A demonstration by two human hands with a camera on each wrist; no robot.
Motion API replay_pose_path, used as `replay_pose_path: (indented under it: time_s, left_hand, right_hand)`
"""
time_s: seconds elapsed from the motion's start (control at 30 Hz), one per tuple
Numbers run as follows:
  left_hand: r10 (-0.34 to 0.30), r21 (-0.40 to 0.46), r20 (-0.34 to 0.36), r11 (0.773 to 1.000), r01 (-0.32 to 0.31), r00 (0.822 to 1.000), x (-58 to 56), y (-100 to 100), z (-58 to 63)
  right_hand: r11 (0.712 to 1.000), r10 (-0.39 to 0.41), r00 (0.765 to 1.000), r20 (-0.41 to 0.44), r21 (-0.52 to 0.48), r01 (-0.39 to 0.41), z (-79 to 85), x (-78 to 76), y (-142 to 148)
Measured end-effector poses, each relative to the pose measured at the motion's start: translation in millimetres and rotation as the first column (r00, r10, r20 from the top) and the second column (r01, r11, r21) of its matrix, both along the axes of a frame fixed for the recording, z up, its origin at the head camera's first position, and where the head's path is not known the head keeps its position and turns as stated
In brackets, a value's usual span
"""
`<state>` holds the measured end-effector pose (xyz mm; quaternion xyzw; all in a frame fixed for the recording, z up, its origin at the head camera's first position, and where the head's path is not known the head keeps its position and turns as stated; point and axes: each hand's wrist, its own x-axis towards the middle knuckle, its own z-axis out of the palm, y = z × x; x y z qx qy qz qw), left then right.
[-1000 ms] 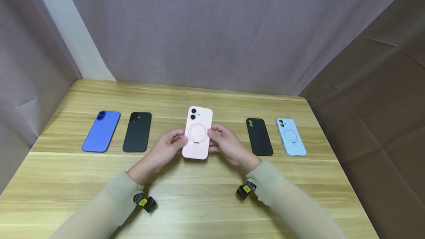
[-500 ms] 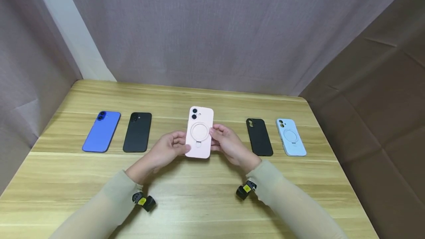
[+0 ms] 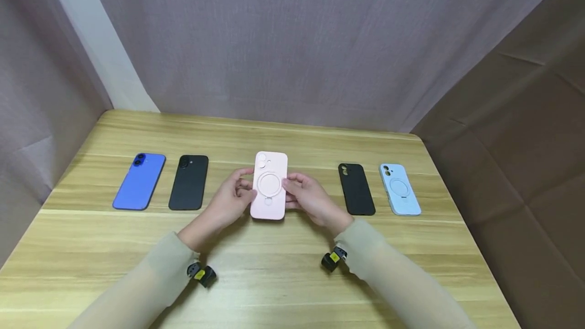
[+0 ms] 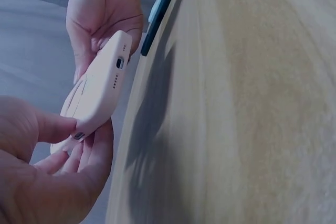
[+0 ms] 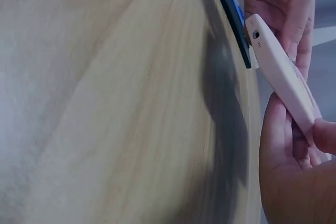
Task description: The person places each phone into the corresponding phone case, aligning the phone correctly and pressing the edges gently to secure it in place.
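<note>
Both hands hold a phone in a pale pink case (image 3: 276, 210) just above the middle of the table, its back toward the head camera. The case carries a round ring stand on its back; the camera lenses look pale in the head view. My left hand (image 3: 227, 201) grips the left edge, thumb on the back and fingers behind. On the opposite edge my right hand (image 3: 314, 200) does the same, its thumb close to the ring. In the left wrist view the bottom end of the pink case (image 4: 105, 87) shows its port opening. The phone's front is hidden from the head camera.
On the wooden table (image 3: 265, 278), a blue phone (image 3: 140, 183) and a black phone (image 3: 189, 183) lie at the left. A black phone case (image 3: 357, 189) and a light blue case with a ring (image 3: 399, 189) lie at the right. Grey curtains (image 3: 274, 44) stand behind.
The pink-cased phone shifts slightly right, then back left and a little nearer. Its lenses turn from dark to pale. My left thumb slides down the edge, then back up.
</note>
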<state>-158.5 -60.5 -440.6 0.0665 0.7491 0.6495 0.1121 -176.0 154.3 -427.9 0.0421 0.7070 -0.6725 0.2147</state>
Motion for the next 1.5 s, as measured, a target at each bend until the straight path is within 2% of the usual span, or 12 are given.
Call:
replay_pose_path:
  time_s: [0.17, 0.33, 0.5, 0.63, 0.83, 1.13, 1.27, 1.4, 1.5]
  left_hand:
    - [0.042, -0.052, -0.002, 0.998, -0.042, 0.999, -3.4, 2, -1.4]
    - [0.072, -0.110, -0.014, 0.991, -0.074, 0.997, -10.6, 6, -6.2]
    - [0.079, -0.165, -0.027, 0.983, -0.083, 0.996, -18.0, 8, -11.4]
    - [0.066, -0.205, -0.033, 0.976, -0.071, 0.997, -20.3, 7, -14.6]
    - [0.031, -0.293, -0.096, 0.954, -0.058, 0.995, -21.3, 8, -14.8]
    - [0.020, -0.428, -0.127, 0.901, -0.073, 0.992, -22.8, 9, -7.5]
    - [0.012, -0.421, -0.117, 0.905, -0.060, 0.993, -24.3, 8, -8.0]
    - [0.006, -0.369, -0.099, 0.928, -0.042, 0.995, -25.9, 7, -11.4]
    - [-0.005, -0.335, -0.096, 0.942, -0.028, 0.995, -27.2, 6, -14.0]
  right_hand:
    - [0.991, -0.038, 0.996, -0.076, 0.122, 0.047, -3.4, -6.4, -7]
    - [0.975, -0.038, 0.985, -0.169, 0.211, 0.074, -5.9, -13.4, -12]
    - [0.947, -0.026, 0.975, -0.221, 0.307, 0.095, -8.7, -17.7, -17]
    - [0.912, 0.027, 0.971, -0.238, 0.403, 0.073, -12.6, -20.2, -21]
    - [0.833, 0.105, 0.948, -0.300, 0.548, 0.081, -15.8, -23.2, -25]
    - [0.790, 0.166, 0.927, -0.336, 0.609, 0.079, -11.9, -29.1, -30]
    - [0.761, 0.198, 0.921, -0.335, 0.644, 0.070, -10.0, -30.5, -31]
    - [0.738, 0.233, 0.917, -0.322, 0.673, 0.049, -8.3, -31.0, -31]
    - [0.735, 0.248, 0.917, -0.312, 0.678, 0.031, -7.4, -31.4, -31]
